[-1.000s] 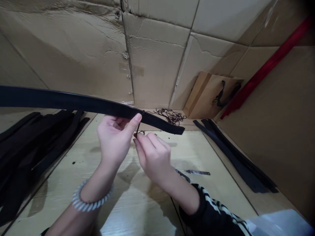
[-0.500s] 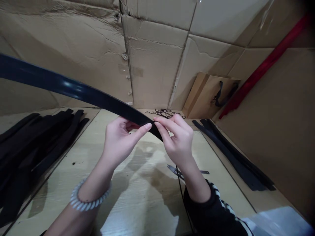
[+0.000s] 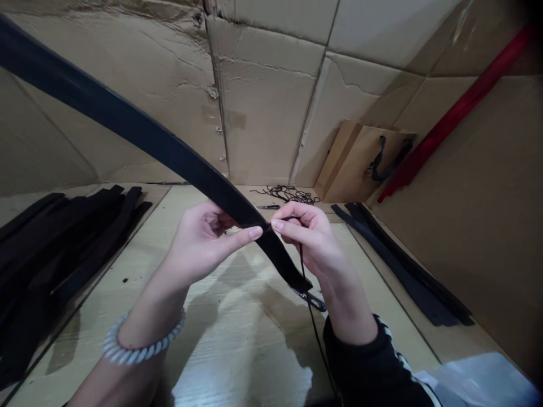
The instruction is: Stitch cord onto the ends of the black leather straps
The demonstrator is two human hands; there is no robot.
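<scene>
A long, flat black strap (image 3: 169, 150) slants from the upper left down to the middle of the head view, its lower end bending past my hands. My left hand (image 3: 197, 243) pinches it between thumb and fingers, the thumb lying along its face. Close beside that thumb, my right hand (image 3: 316, 240) is closed on a thin black cord (image 3: 315, 330) at the strap's edge. From there the cord hangs down past my wrist. Thread snips (image 3: 317, 303) lie on the table under the strap's end, partly covered.
Dark strips (image 3: 72, 243) are piled on the left, with several more (image 3: 403, 265) on the right. Tangled black cords (image 3: 292, 194) and a small dark tool (image 3: 268, 207) lie at the back. A brown paper bag (image 3: 360, 161) leans against the cardboard wall (image 3: 267, 113). Clear plastic (image 3: 479, 379) is at lower right.
The strap has tilted more steeply, its upper part rising and its lower end now showing. My right hand has shifted slightly right and down, and cord now shows in its fingers.
</scene>
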